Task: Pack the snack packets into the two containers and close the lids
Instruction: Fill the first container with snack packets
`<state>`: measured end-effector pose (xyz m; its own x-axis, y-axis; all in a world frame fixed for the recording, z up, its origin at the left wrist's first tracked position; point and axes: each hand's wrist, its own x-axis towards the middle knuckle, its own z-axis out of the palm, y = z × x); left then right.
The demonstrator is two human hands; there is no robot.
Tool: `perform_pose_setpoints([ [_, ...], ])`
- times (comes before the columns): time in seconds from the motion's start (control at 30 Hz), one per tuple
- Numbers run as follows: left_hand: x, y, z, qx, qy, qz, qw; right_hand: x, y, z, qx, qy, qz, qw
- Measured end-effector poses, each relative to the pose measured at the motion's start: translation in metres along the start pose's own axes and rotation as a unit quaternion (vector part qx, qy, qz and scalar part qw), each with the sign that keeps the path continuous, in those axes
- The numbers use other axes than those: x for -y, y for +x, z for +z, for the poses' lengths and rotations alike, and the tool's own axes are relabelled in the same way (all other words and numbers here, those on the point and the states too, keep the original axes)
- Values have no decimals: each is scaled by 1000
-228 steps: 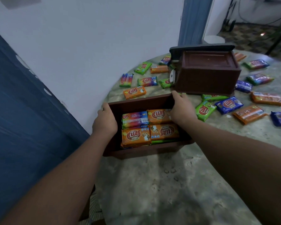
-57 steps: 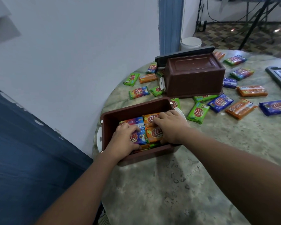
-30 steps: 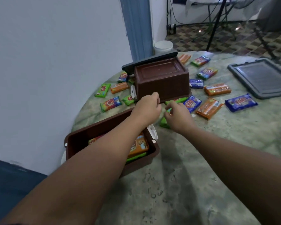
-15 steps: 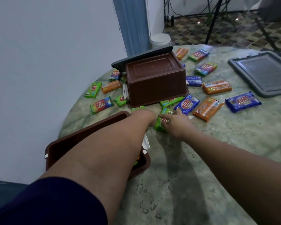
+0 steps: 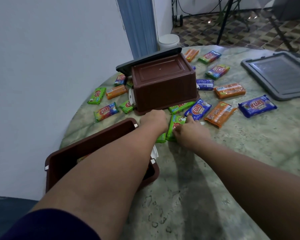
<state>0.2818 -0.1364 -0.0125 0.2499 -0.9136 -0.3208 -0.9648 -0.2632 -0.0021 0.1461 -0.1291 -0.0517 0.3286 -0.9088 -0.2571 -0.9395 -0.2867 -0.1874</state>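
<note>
An open brown container (image 5: pixel 59 163) sits at the table's near left edge, with an orange packet (image 5: pixel 81 159) showing inside beside my forearm. My left hand (image 5: pixel 154 118) reaches over it to the table, knuckles up and fingertips hidden. My right hand (image 5: pixel 189 132) pinches the near edge of a green packet (image 5: pixel 176 123) lying flat. Another green packet (image 5: pixel 161 139) lies beneath my left wrist. A second brown container (image 5: pixel 163 87) stands upside down farther back, with a dark lid (image 5: pixel 145 61) leaning behind it.
Several loose packets surround the upturned container: blue (image 5: pixel 197 109), orange (image 5: pixel 218 114), another blue (image 5: pixel 257 105), rainbow (image 5: pixel 106 111). A grey lid (image 5: pixel 280 77) lies at the far right. The white wall borders the round table (image 5: pixel 215 187) on the left; a white bucket (image 5: pixel 169 41) stands behind.
Both hands left the open container and moved out to the green packets in front of the upturned container. In the last half second they barely shifted.
</note>
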Motion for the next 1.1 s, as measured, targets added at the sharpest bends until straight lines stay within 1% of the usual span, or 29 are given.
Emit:
perform_pose_setpoints([
  [0.03, 1, 3, 4, 6, 0, -6, 1000, -2, -1, 0, -2, -5, -2, 1000],
  [0.07, 1, 6, 8, 27, 7, -8, 1000, -5, -2, 0, -3, -8, -1, 1000],
  [0.17, -1, 11, 15, 63, 1, -14, 998, -11, -3, -1, -6, 13, 12, 1000],
  [0.23, -2, 14, 17, 74, -47, -63, 994, -14, 0, -2, -12, 26, 25, 999],
  [0.3, -4, 14, 15, 83, -70, -91, 990, -15, 3, -1, -12, 40, 42, 998],
  [0.37, -4, 14, 13, 86, -40, -65, 993, -13, 4, 2, -12, 71, 68, 995],
  [0.43, -2, 15, 14, 66, -32, -24, 997, -10, 5, 6, -18, 104, 94, 990],
  [0.5, 1, 16, 17, 39, -55, -7, 998, -8, 4, 10, -26, 139, 109, 984],
  [0.57, 5, 18, 18, 3, -93, -1, 996, -5, 4, 12, -30, 158, 118, 980],
  [0.63, 8, 14, 12, -15, -151, 2, 988, -1, 4, 14, -26, 162, 127, 978],
  [0.77, 11, 4, -3, -43, -261, 12, 964, 9, 4, 17, -22, 157, 147, 976],
  [0.83, 13, 2, -5, -56, -318, 13, 946, 12, 3, 17, -23, 166, 151, 974],
  [0.9, 15, -1, -5, -63, -364, 14, 929, 13, 3, 17, -7, 187, 162, 969],
  [1.0, 15, -7, -13, -84, -418, 19, 904, 18, 5, 17, 12, 230, 208, 951],
  [1.1, 17, -12, -24, -96, -435, 31, 895, 27, 5, 14, 20, 265, 232, 936],
])
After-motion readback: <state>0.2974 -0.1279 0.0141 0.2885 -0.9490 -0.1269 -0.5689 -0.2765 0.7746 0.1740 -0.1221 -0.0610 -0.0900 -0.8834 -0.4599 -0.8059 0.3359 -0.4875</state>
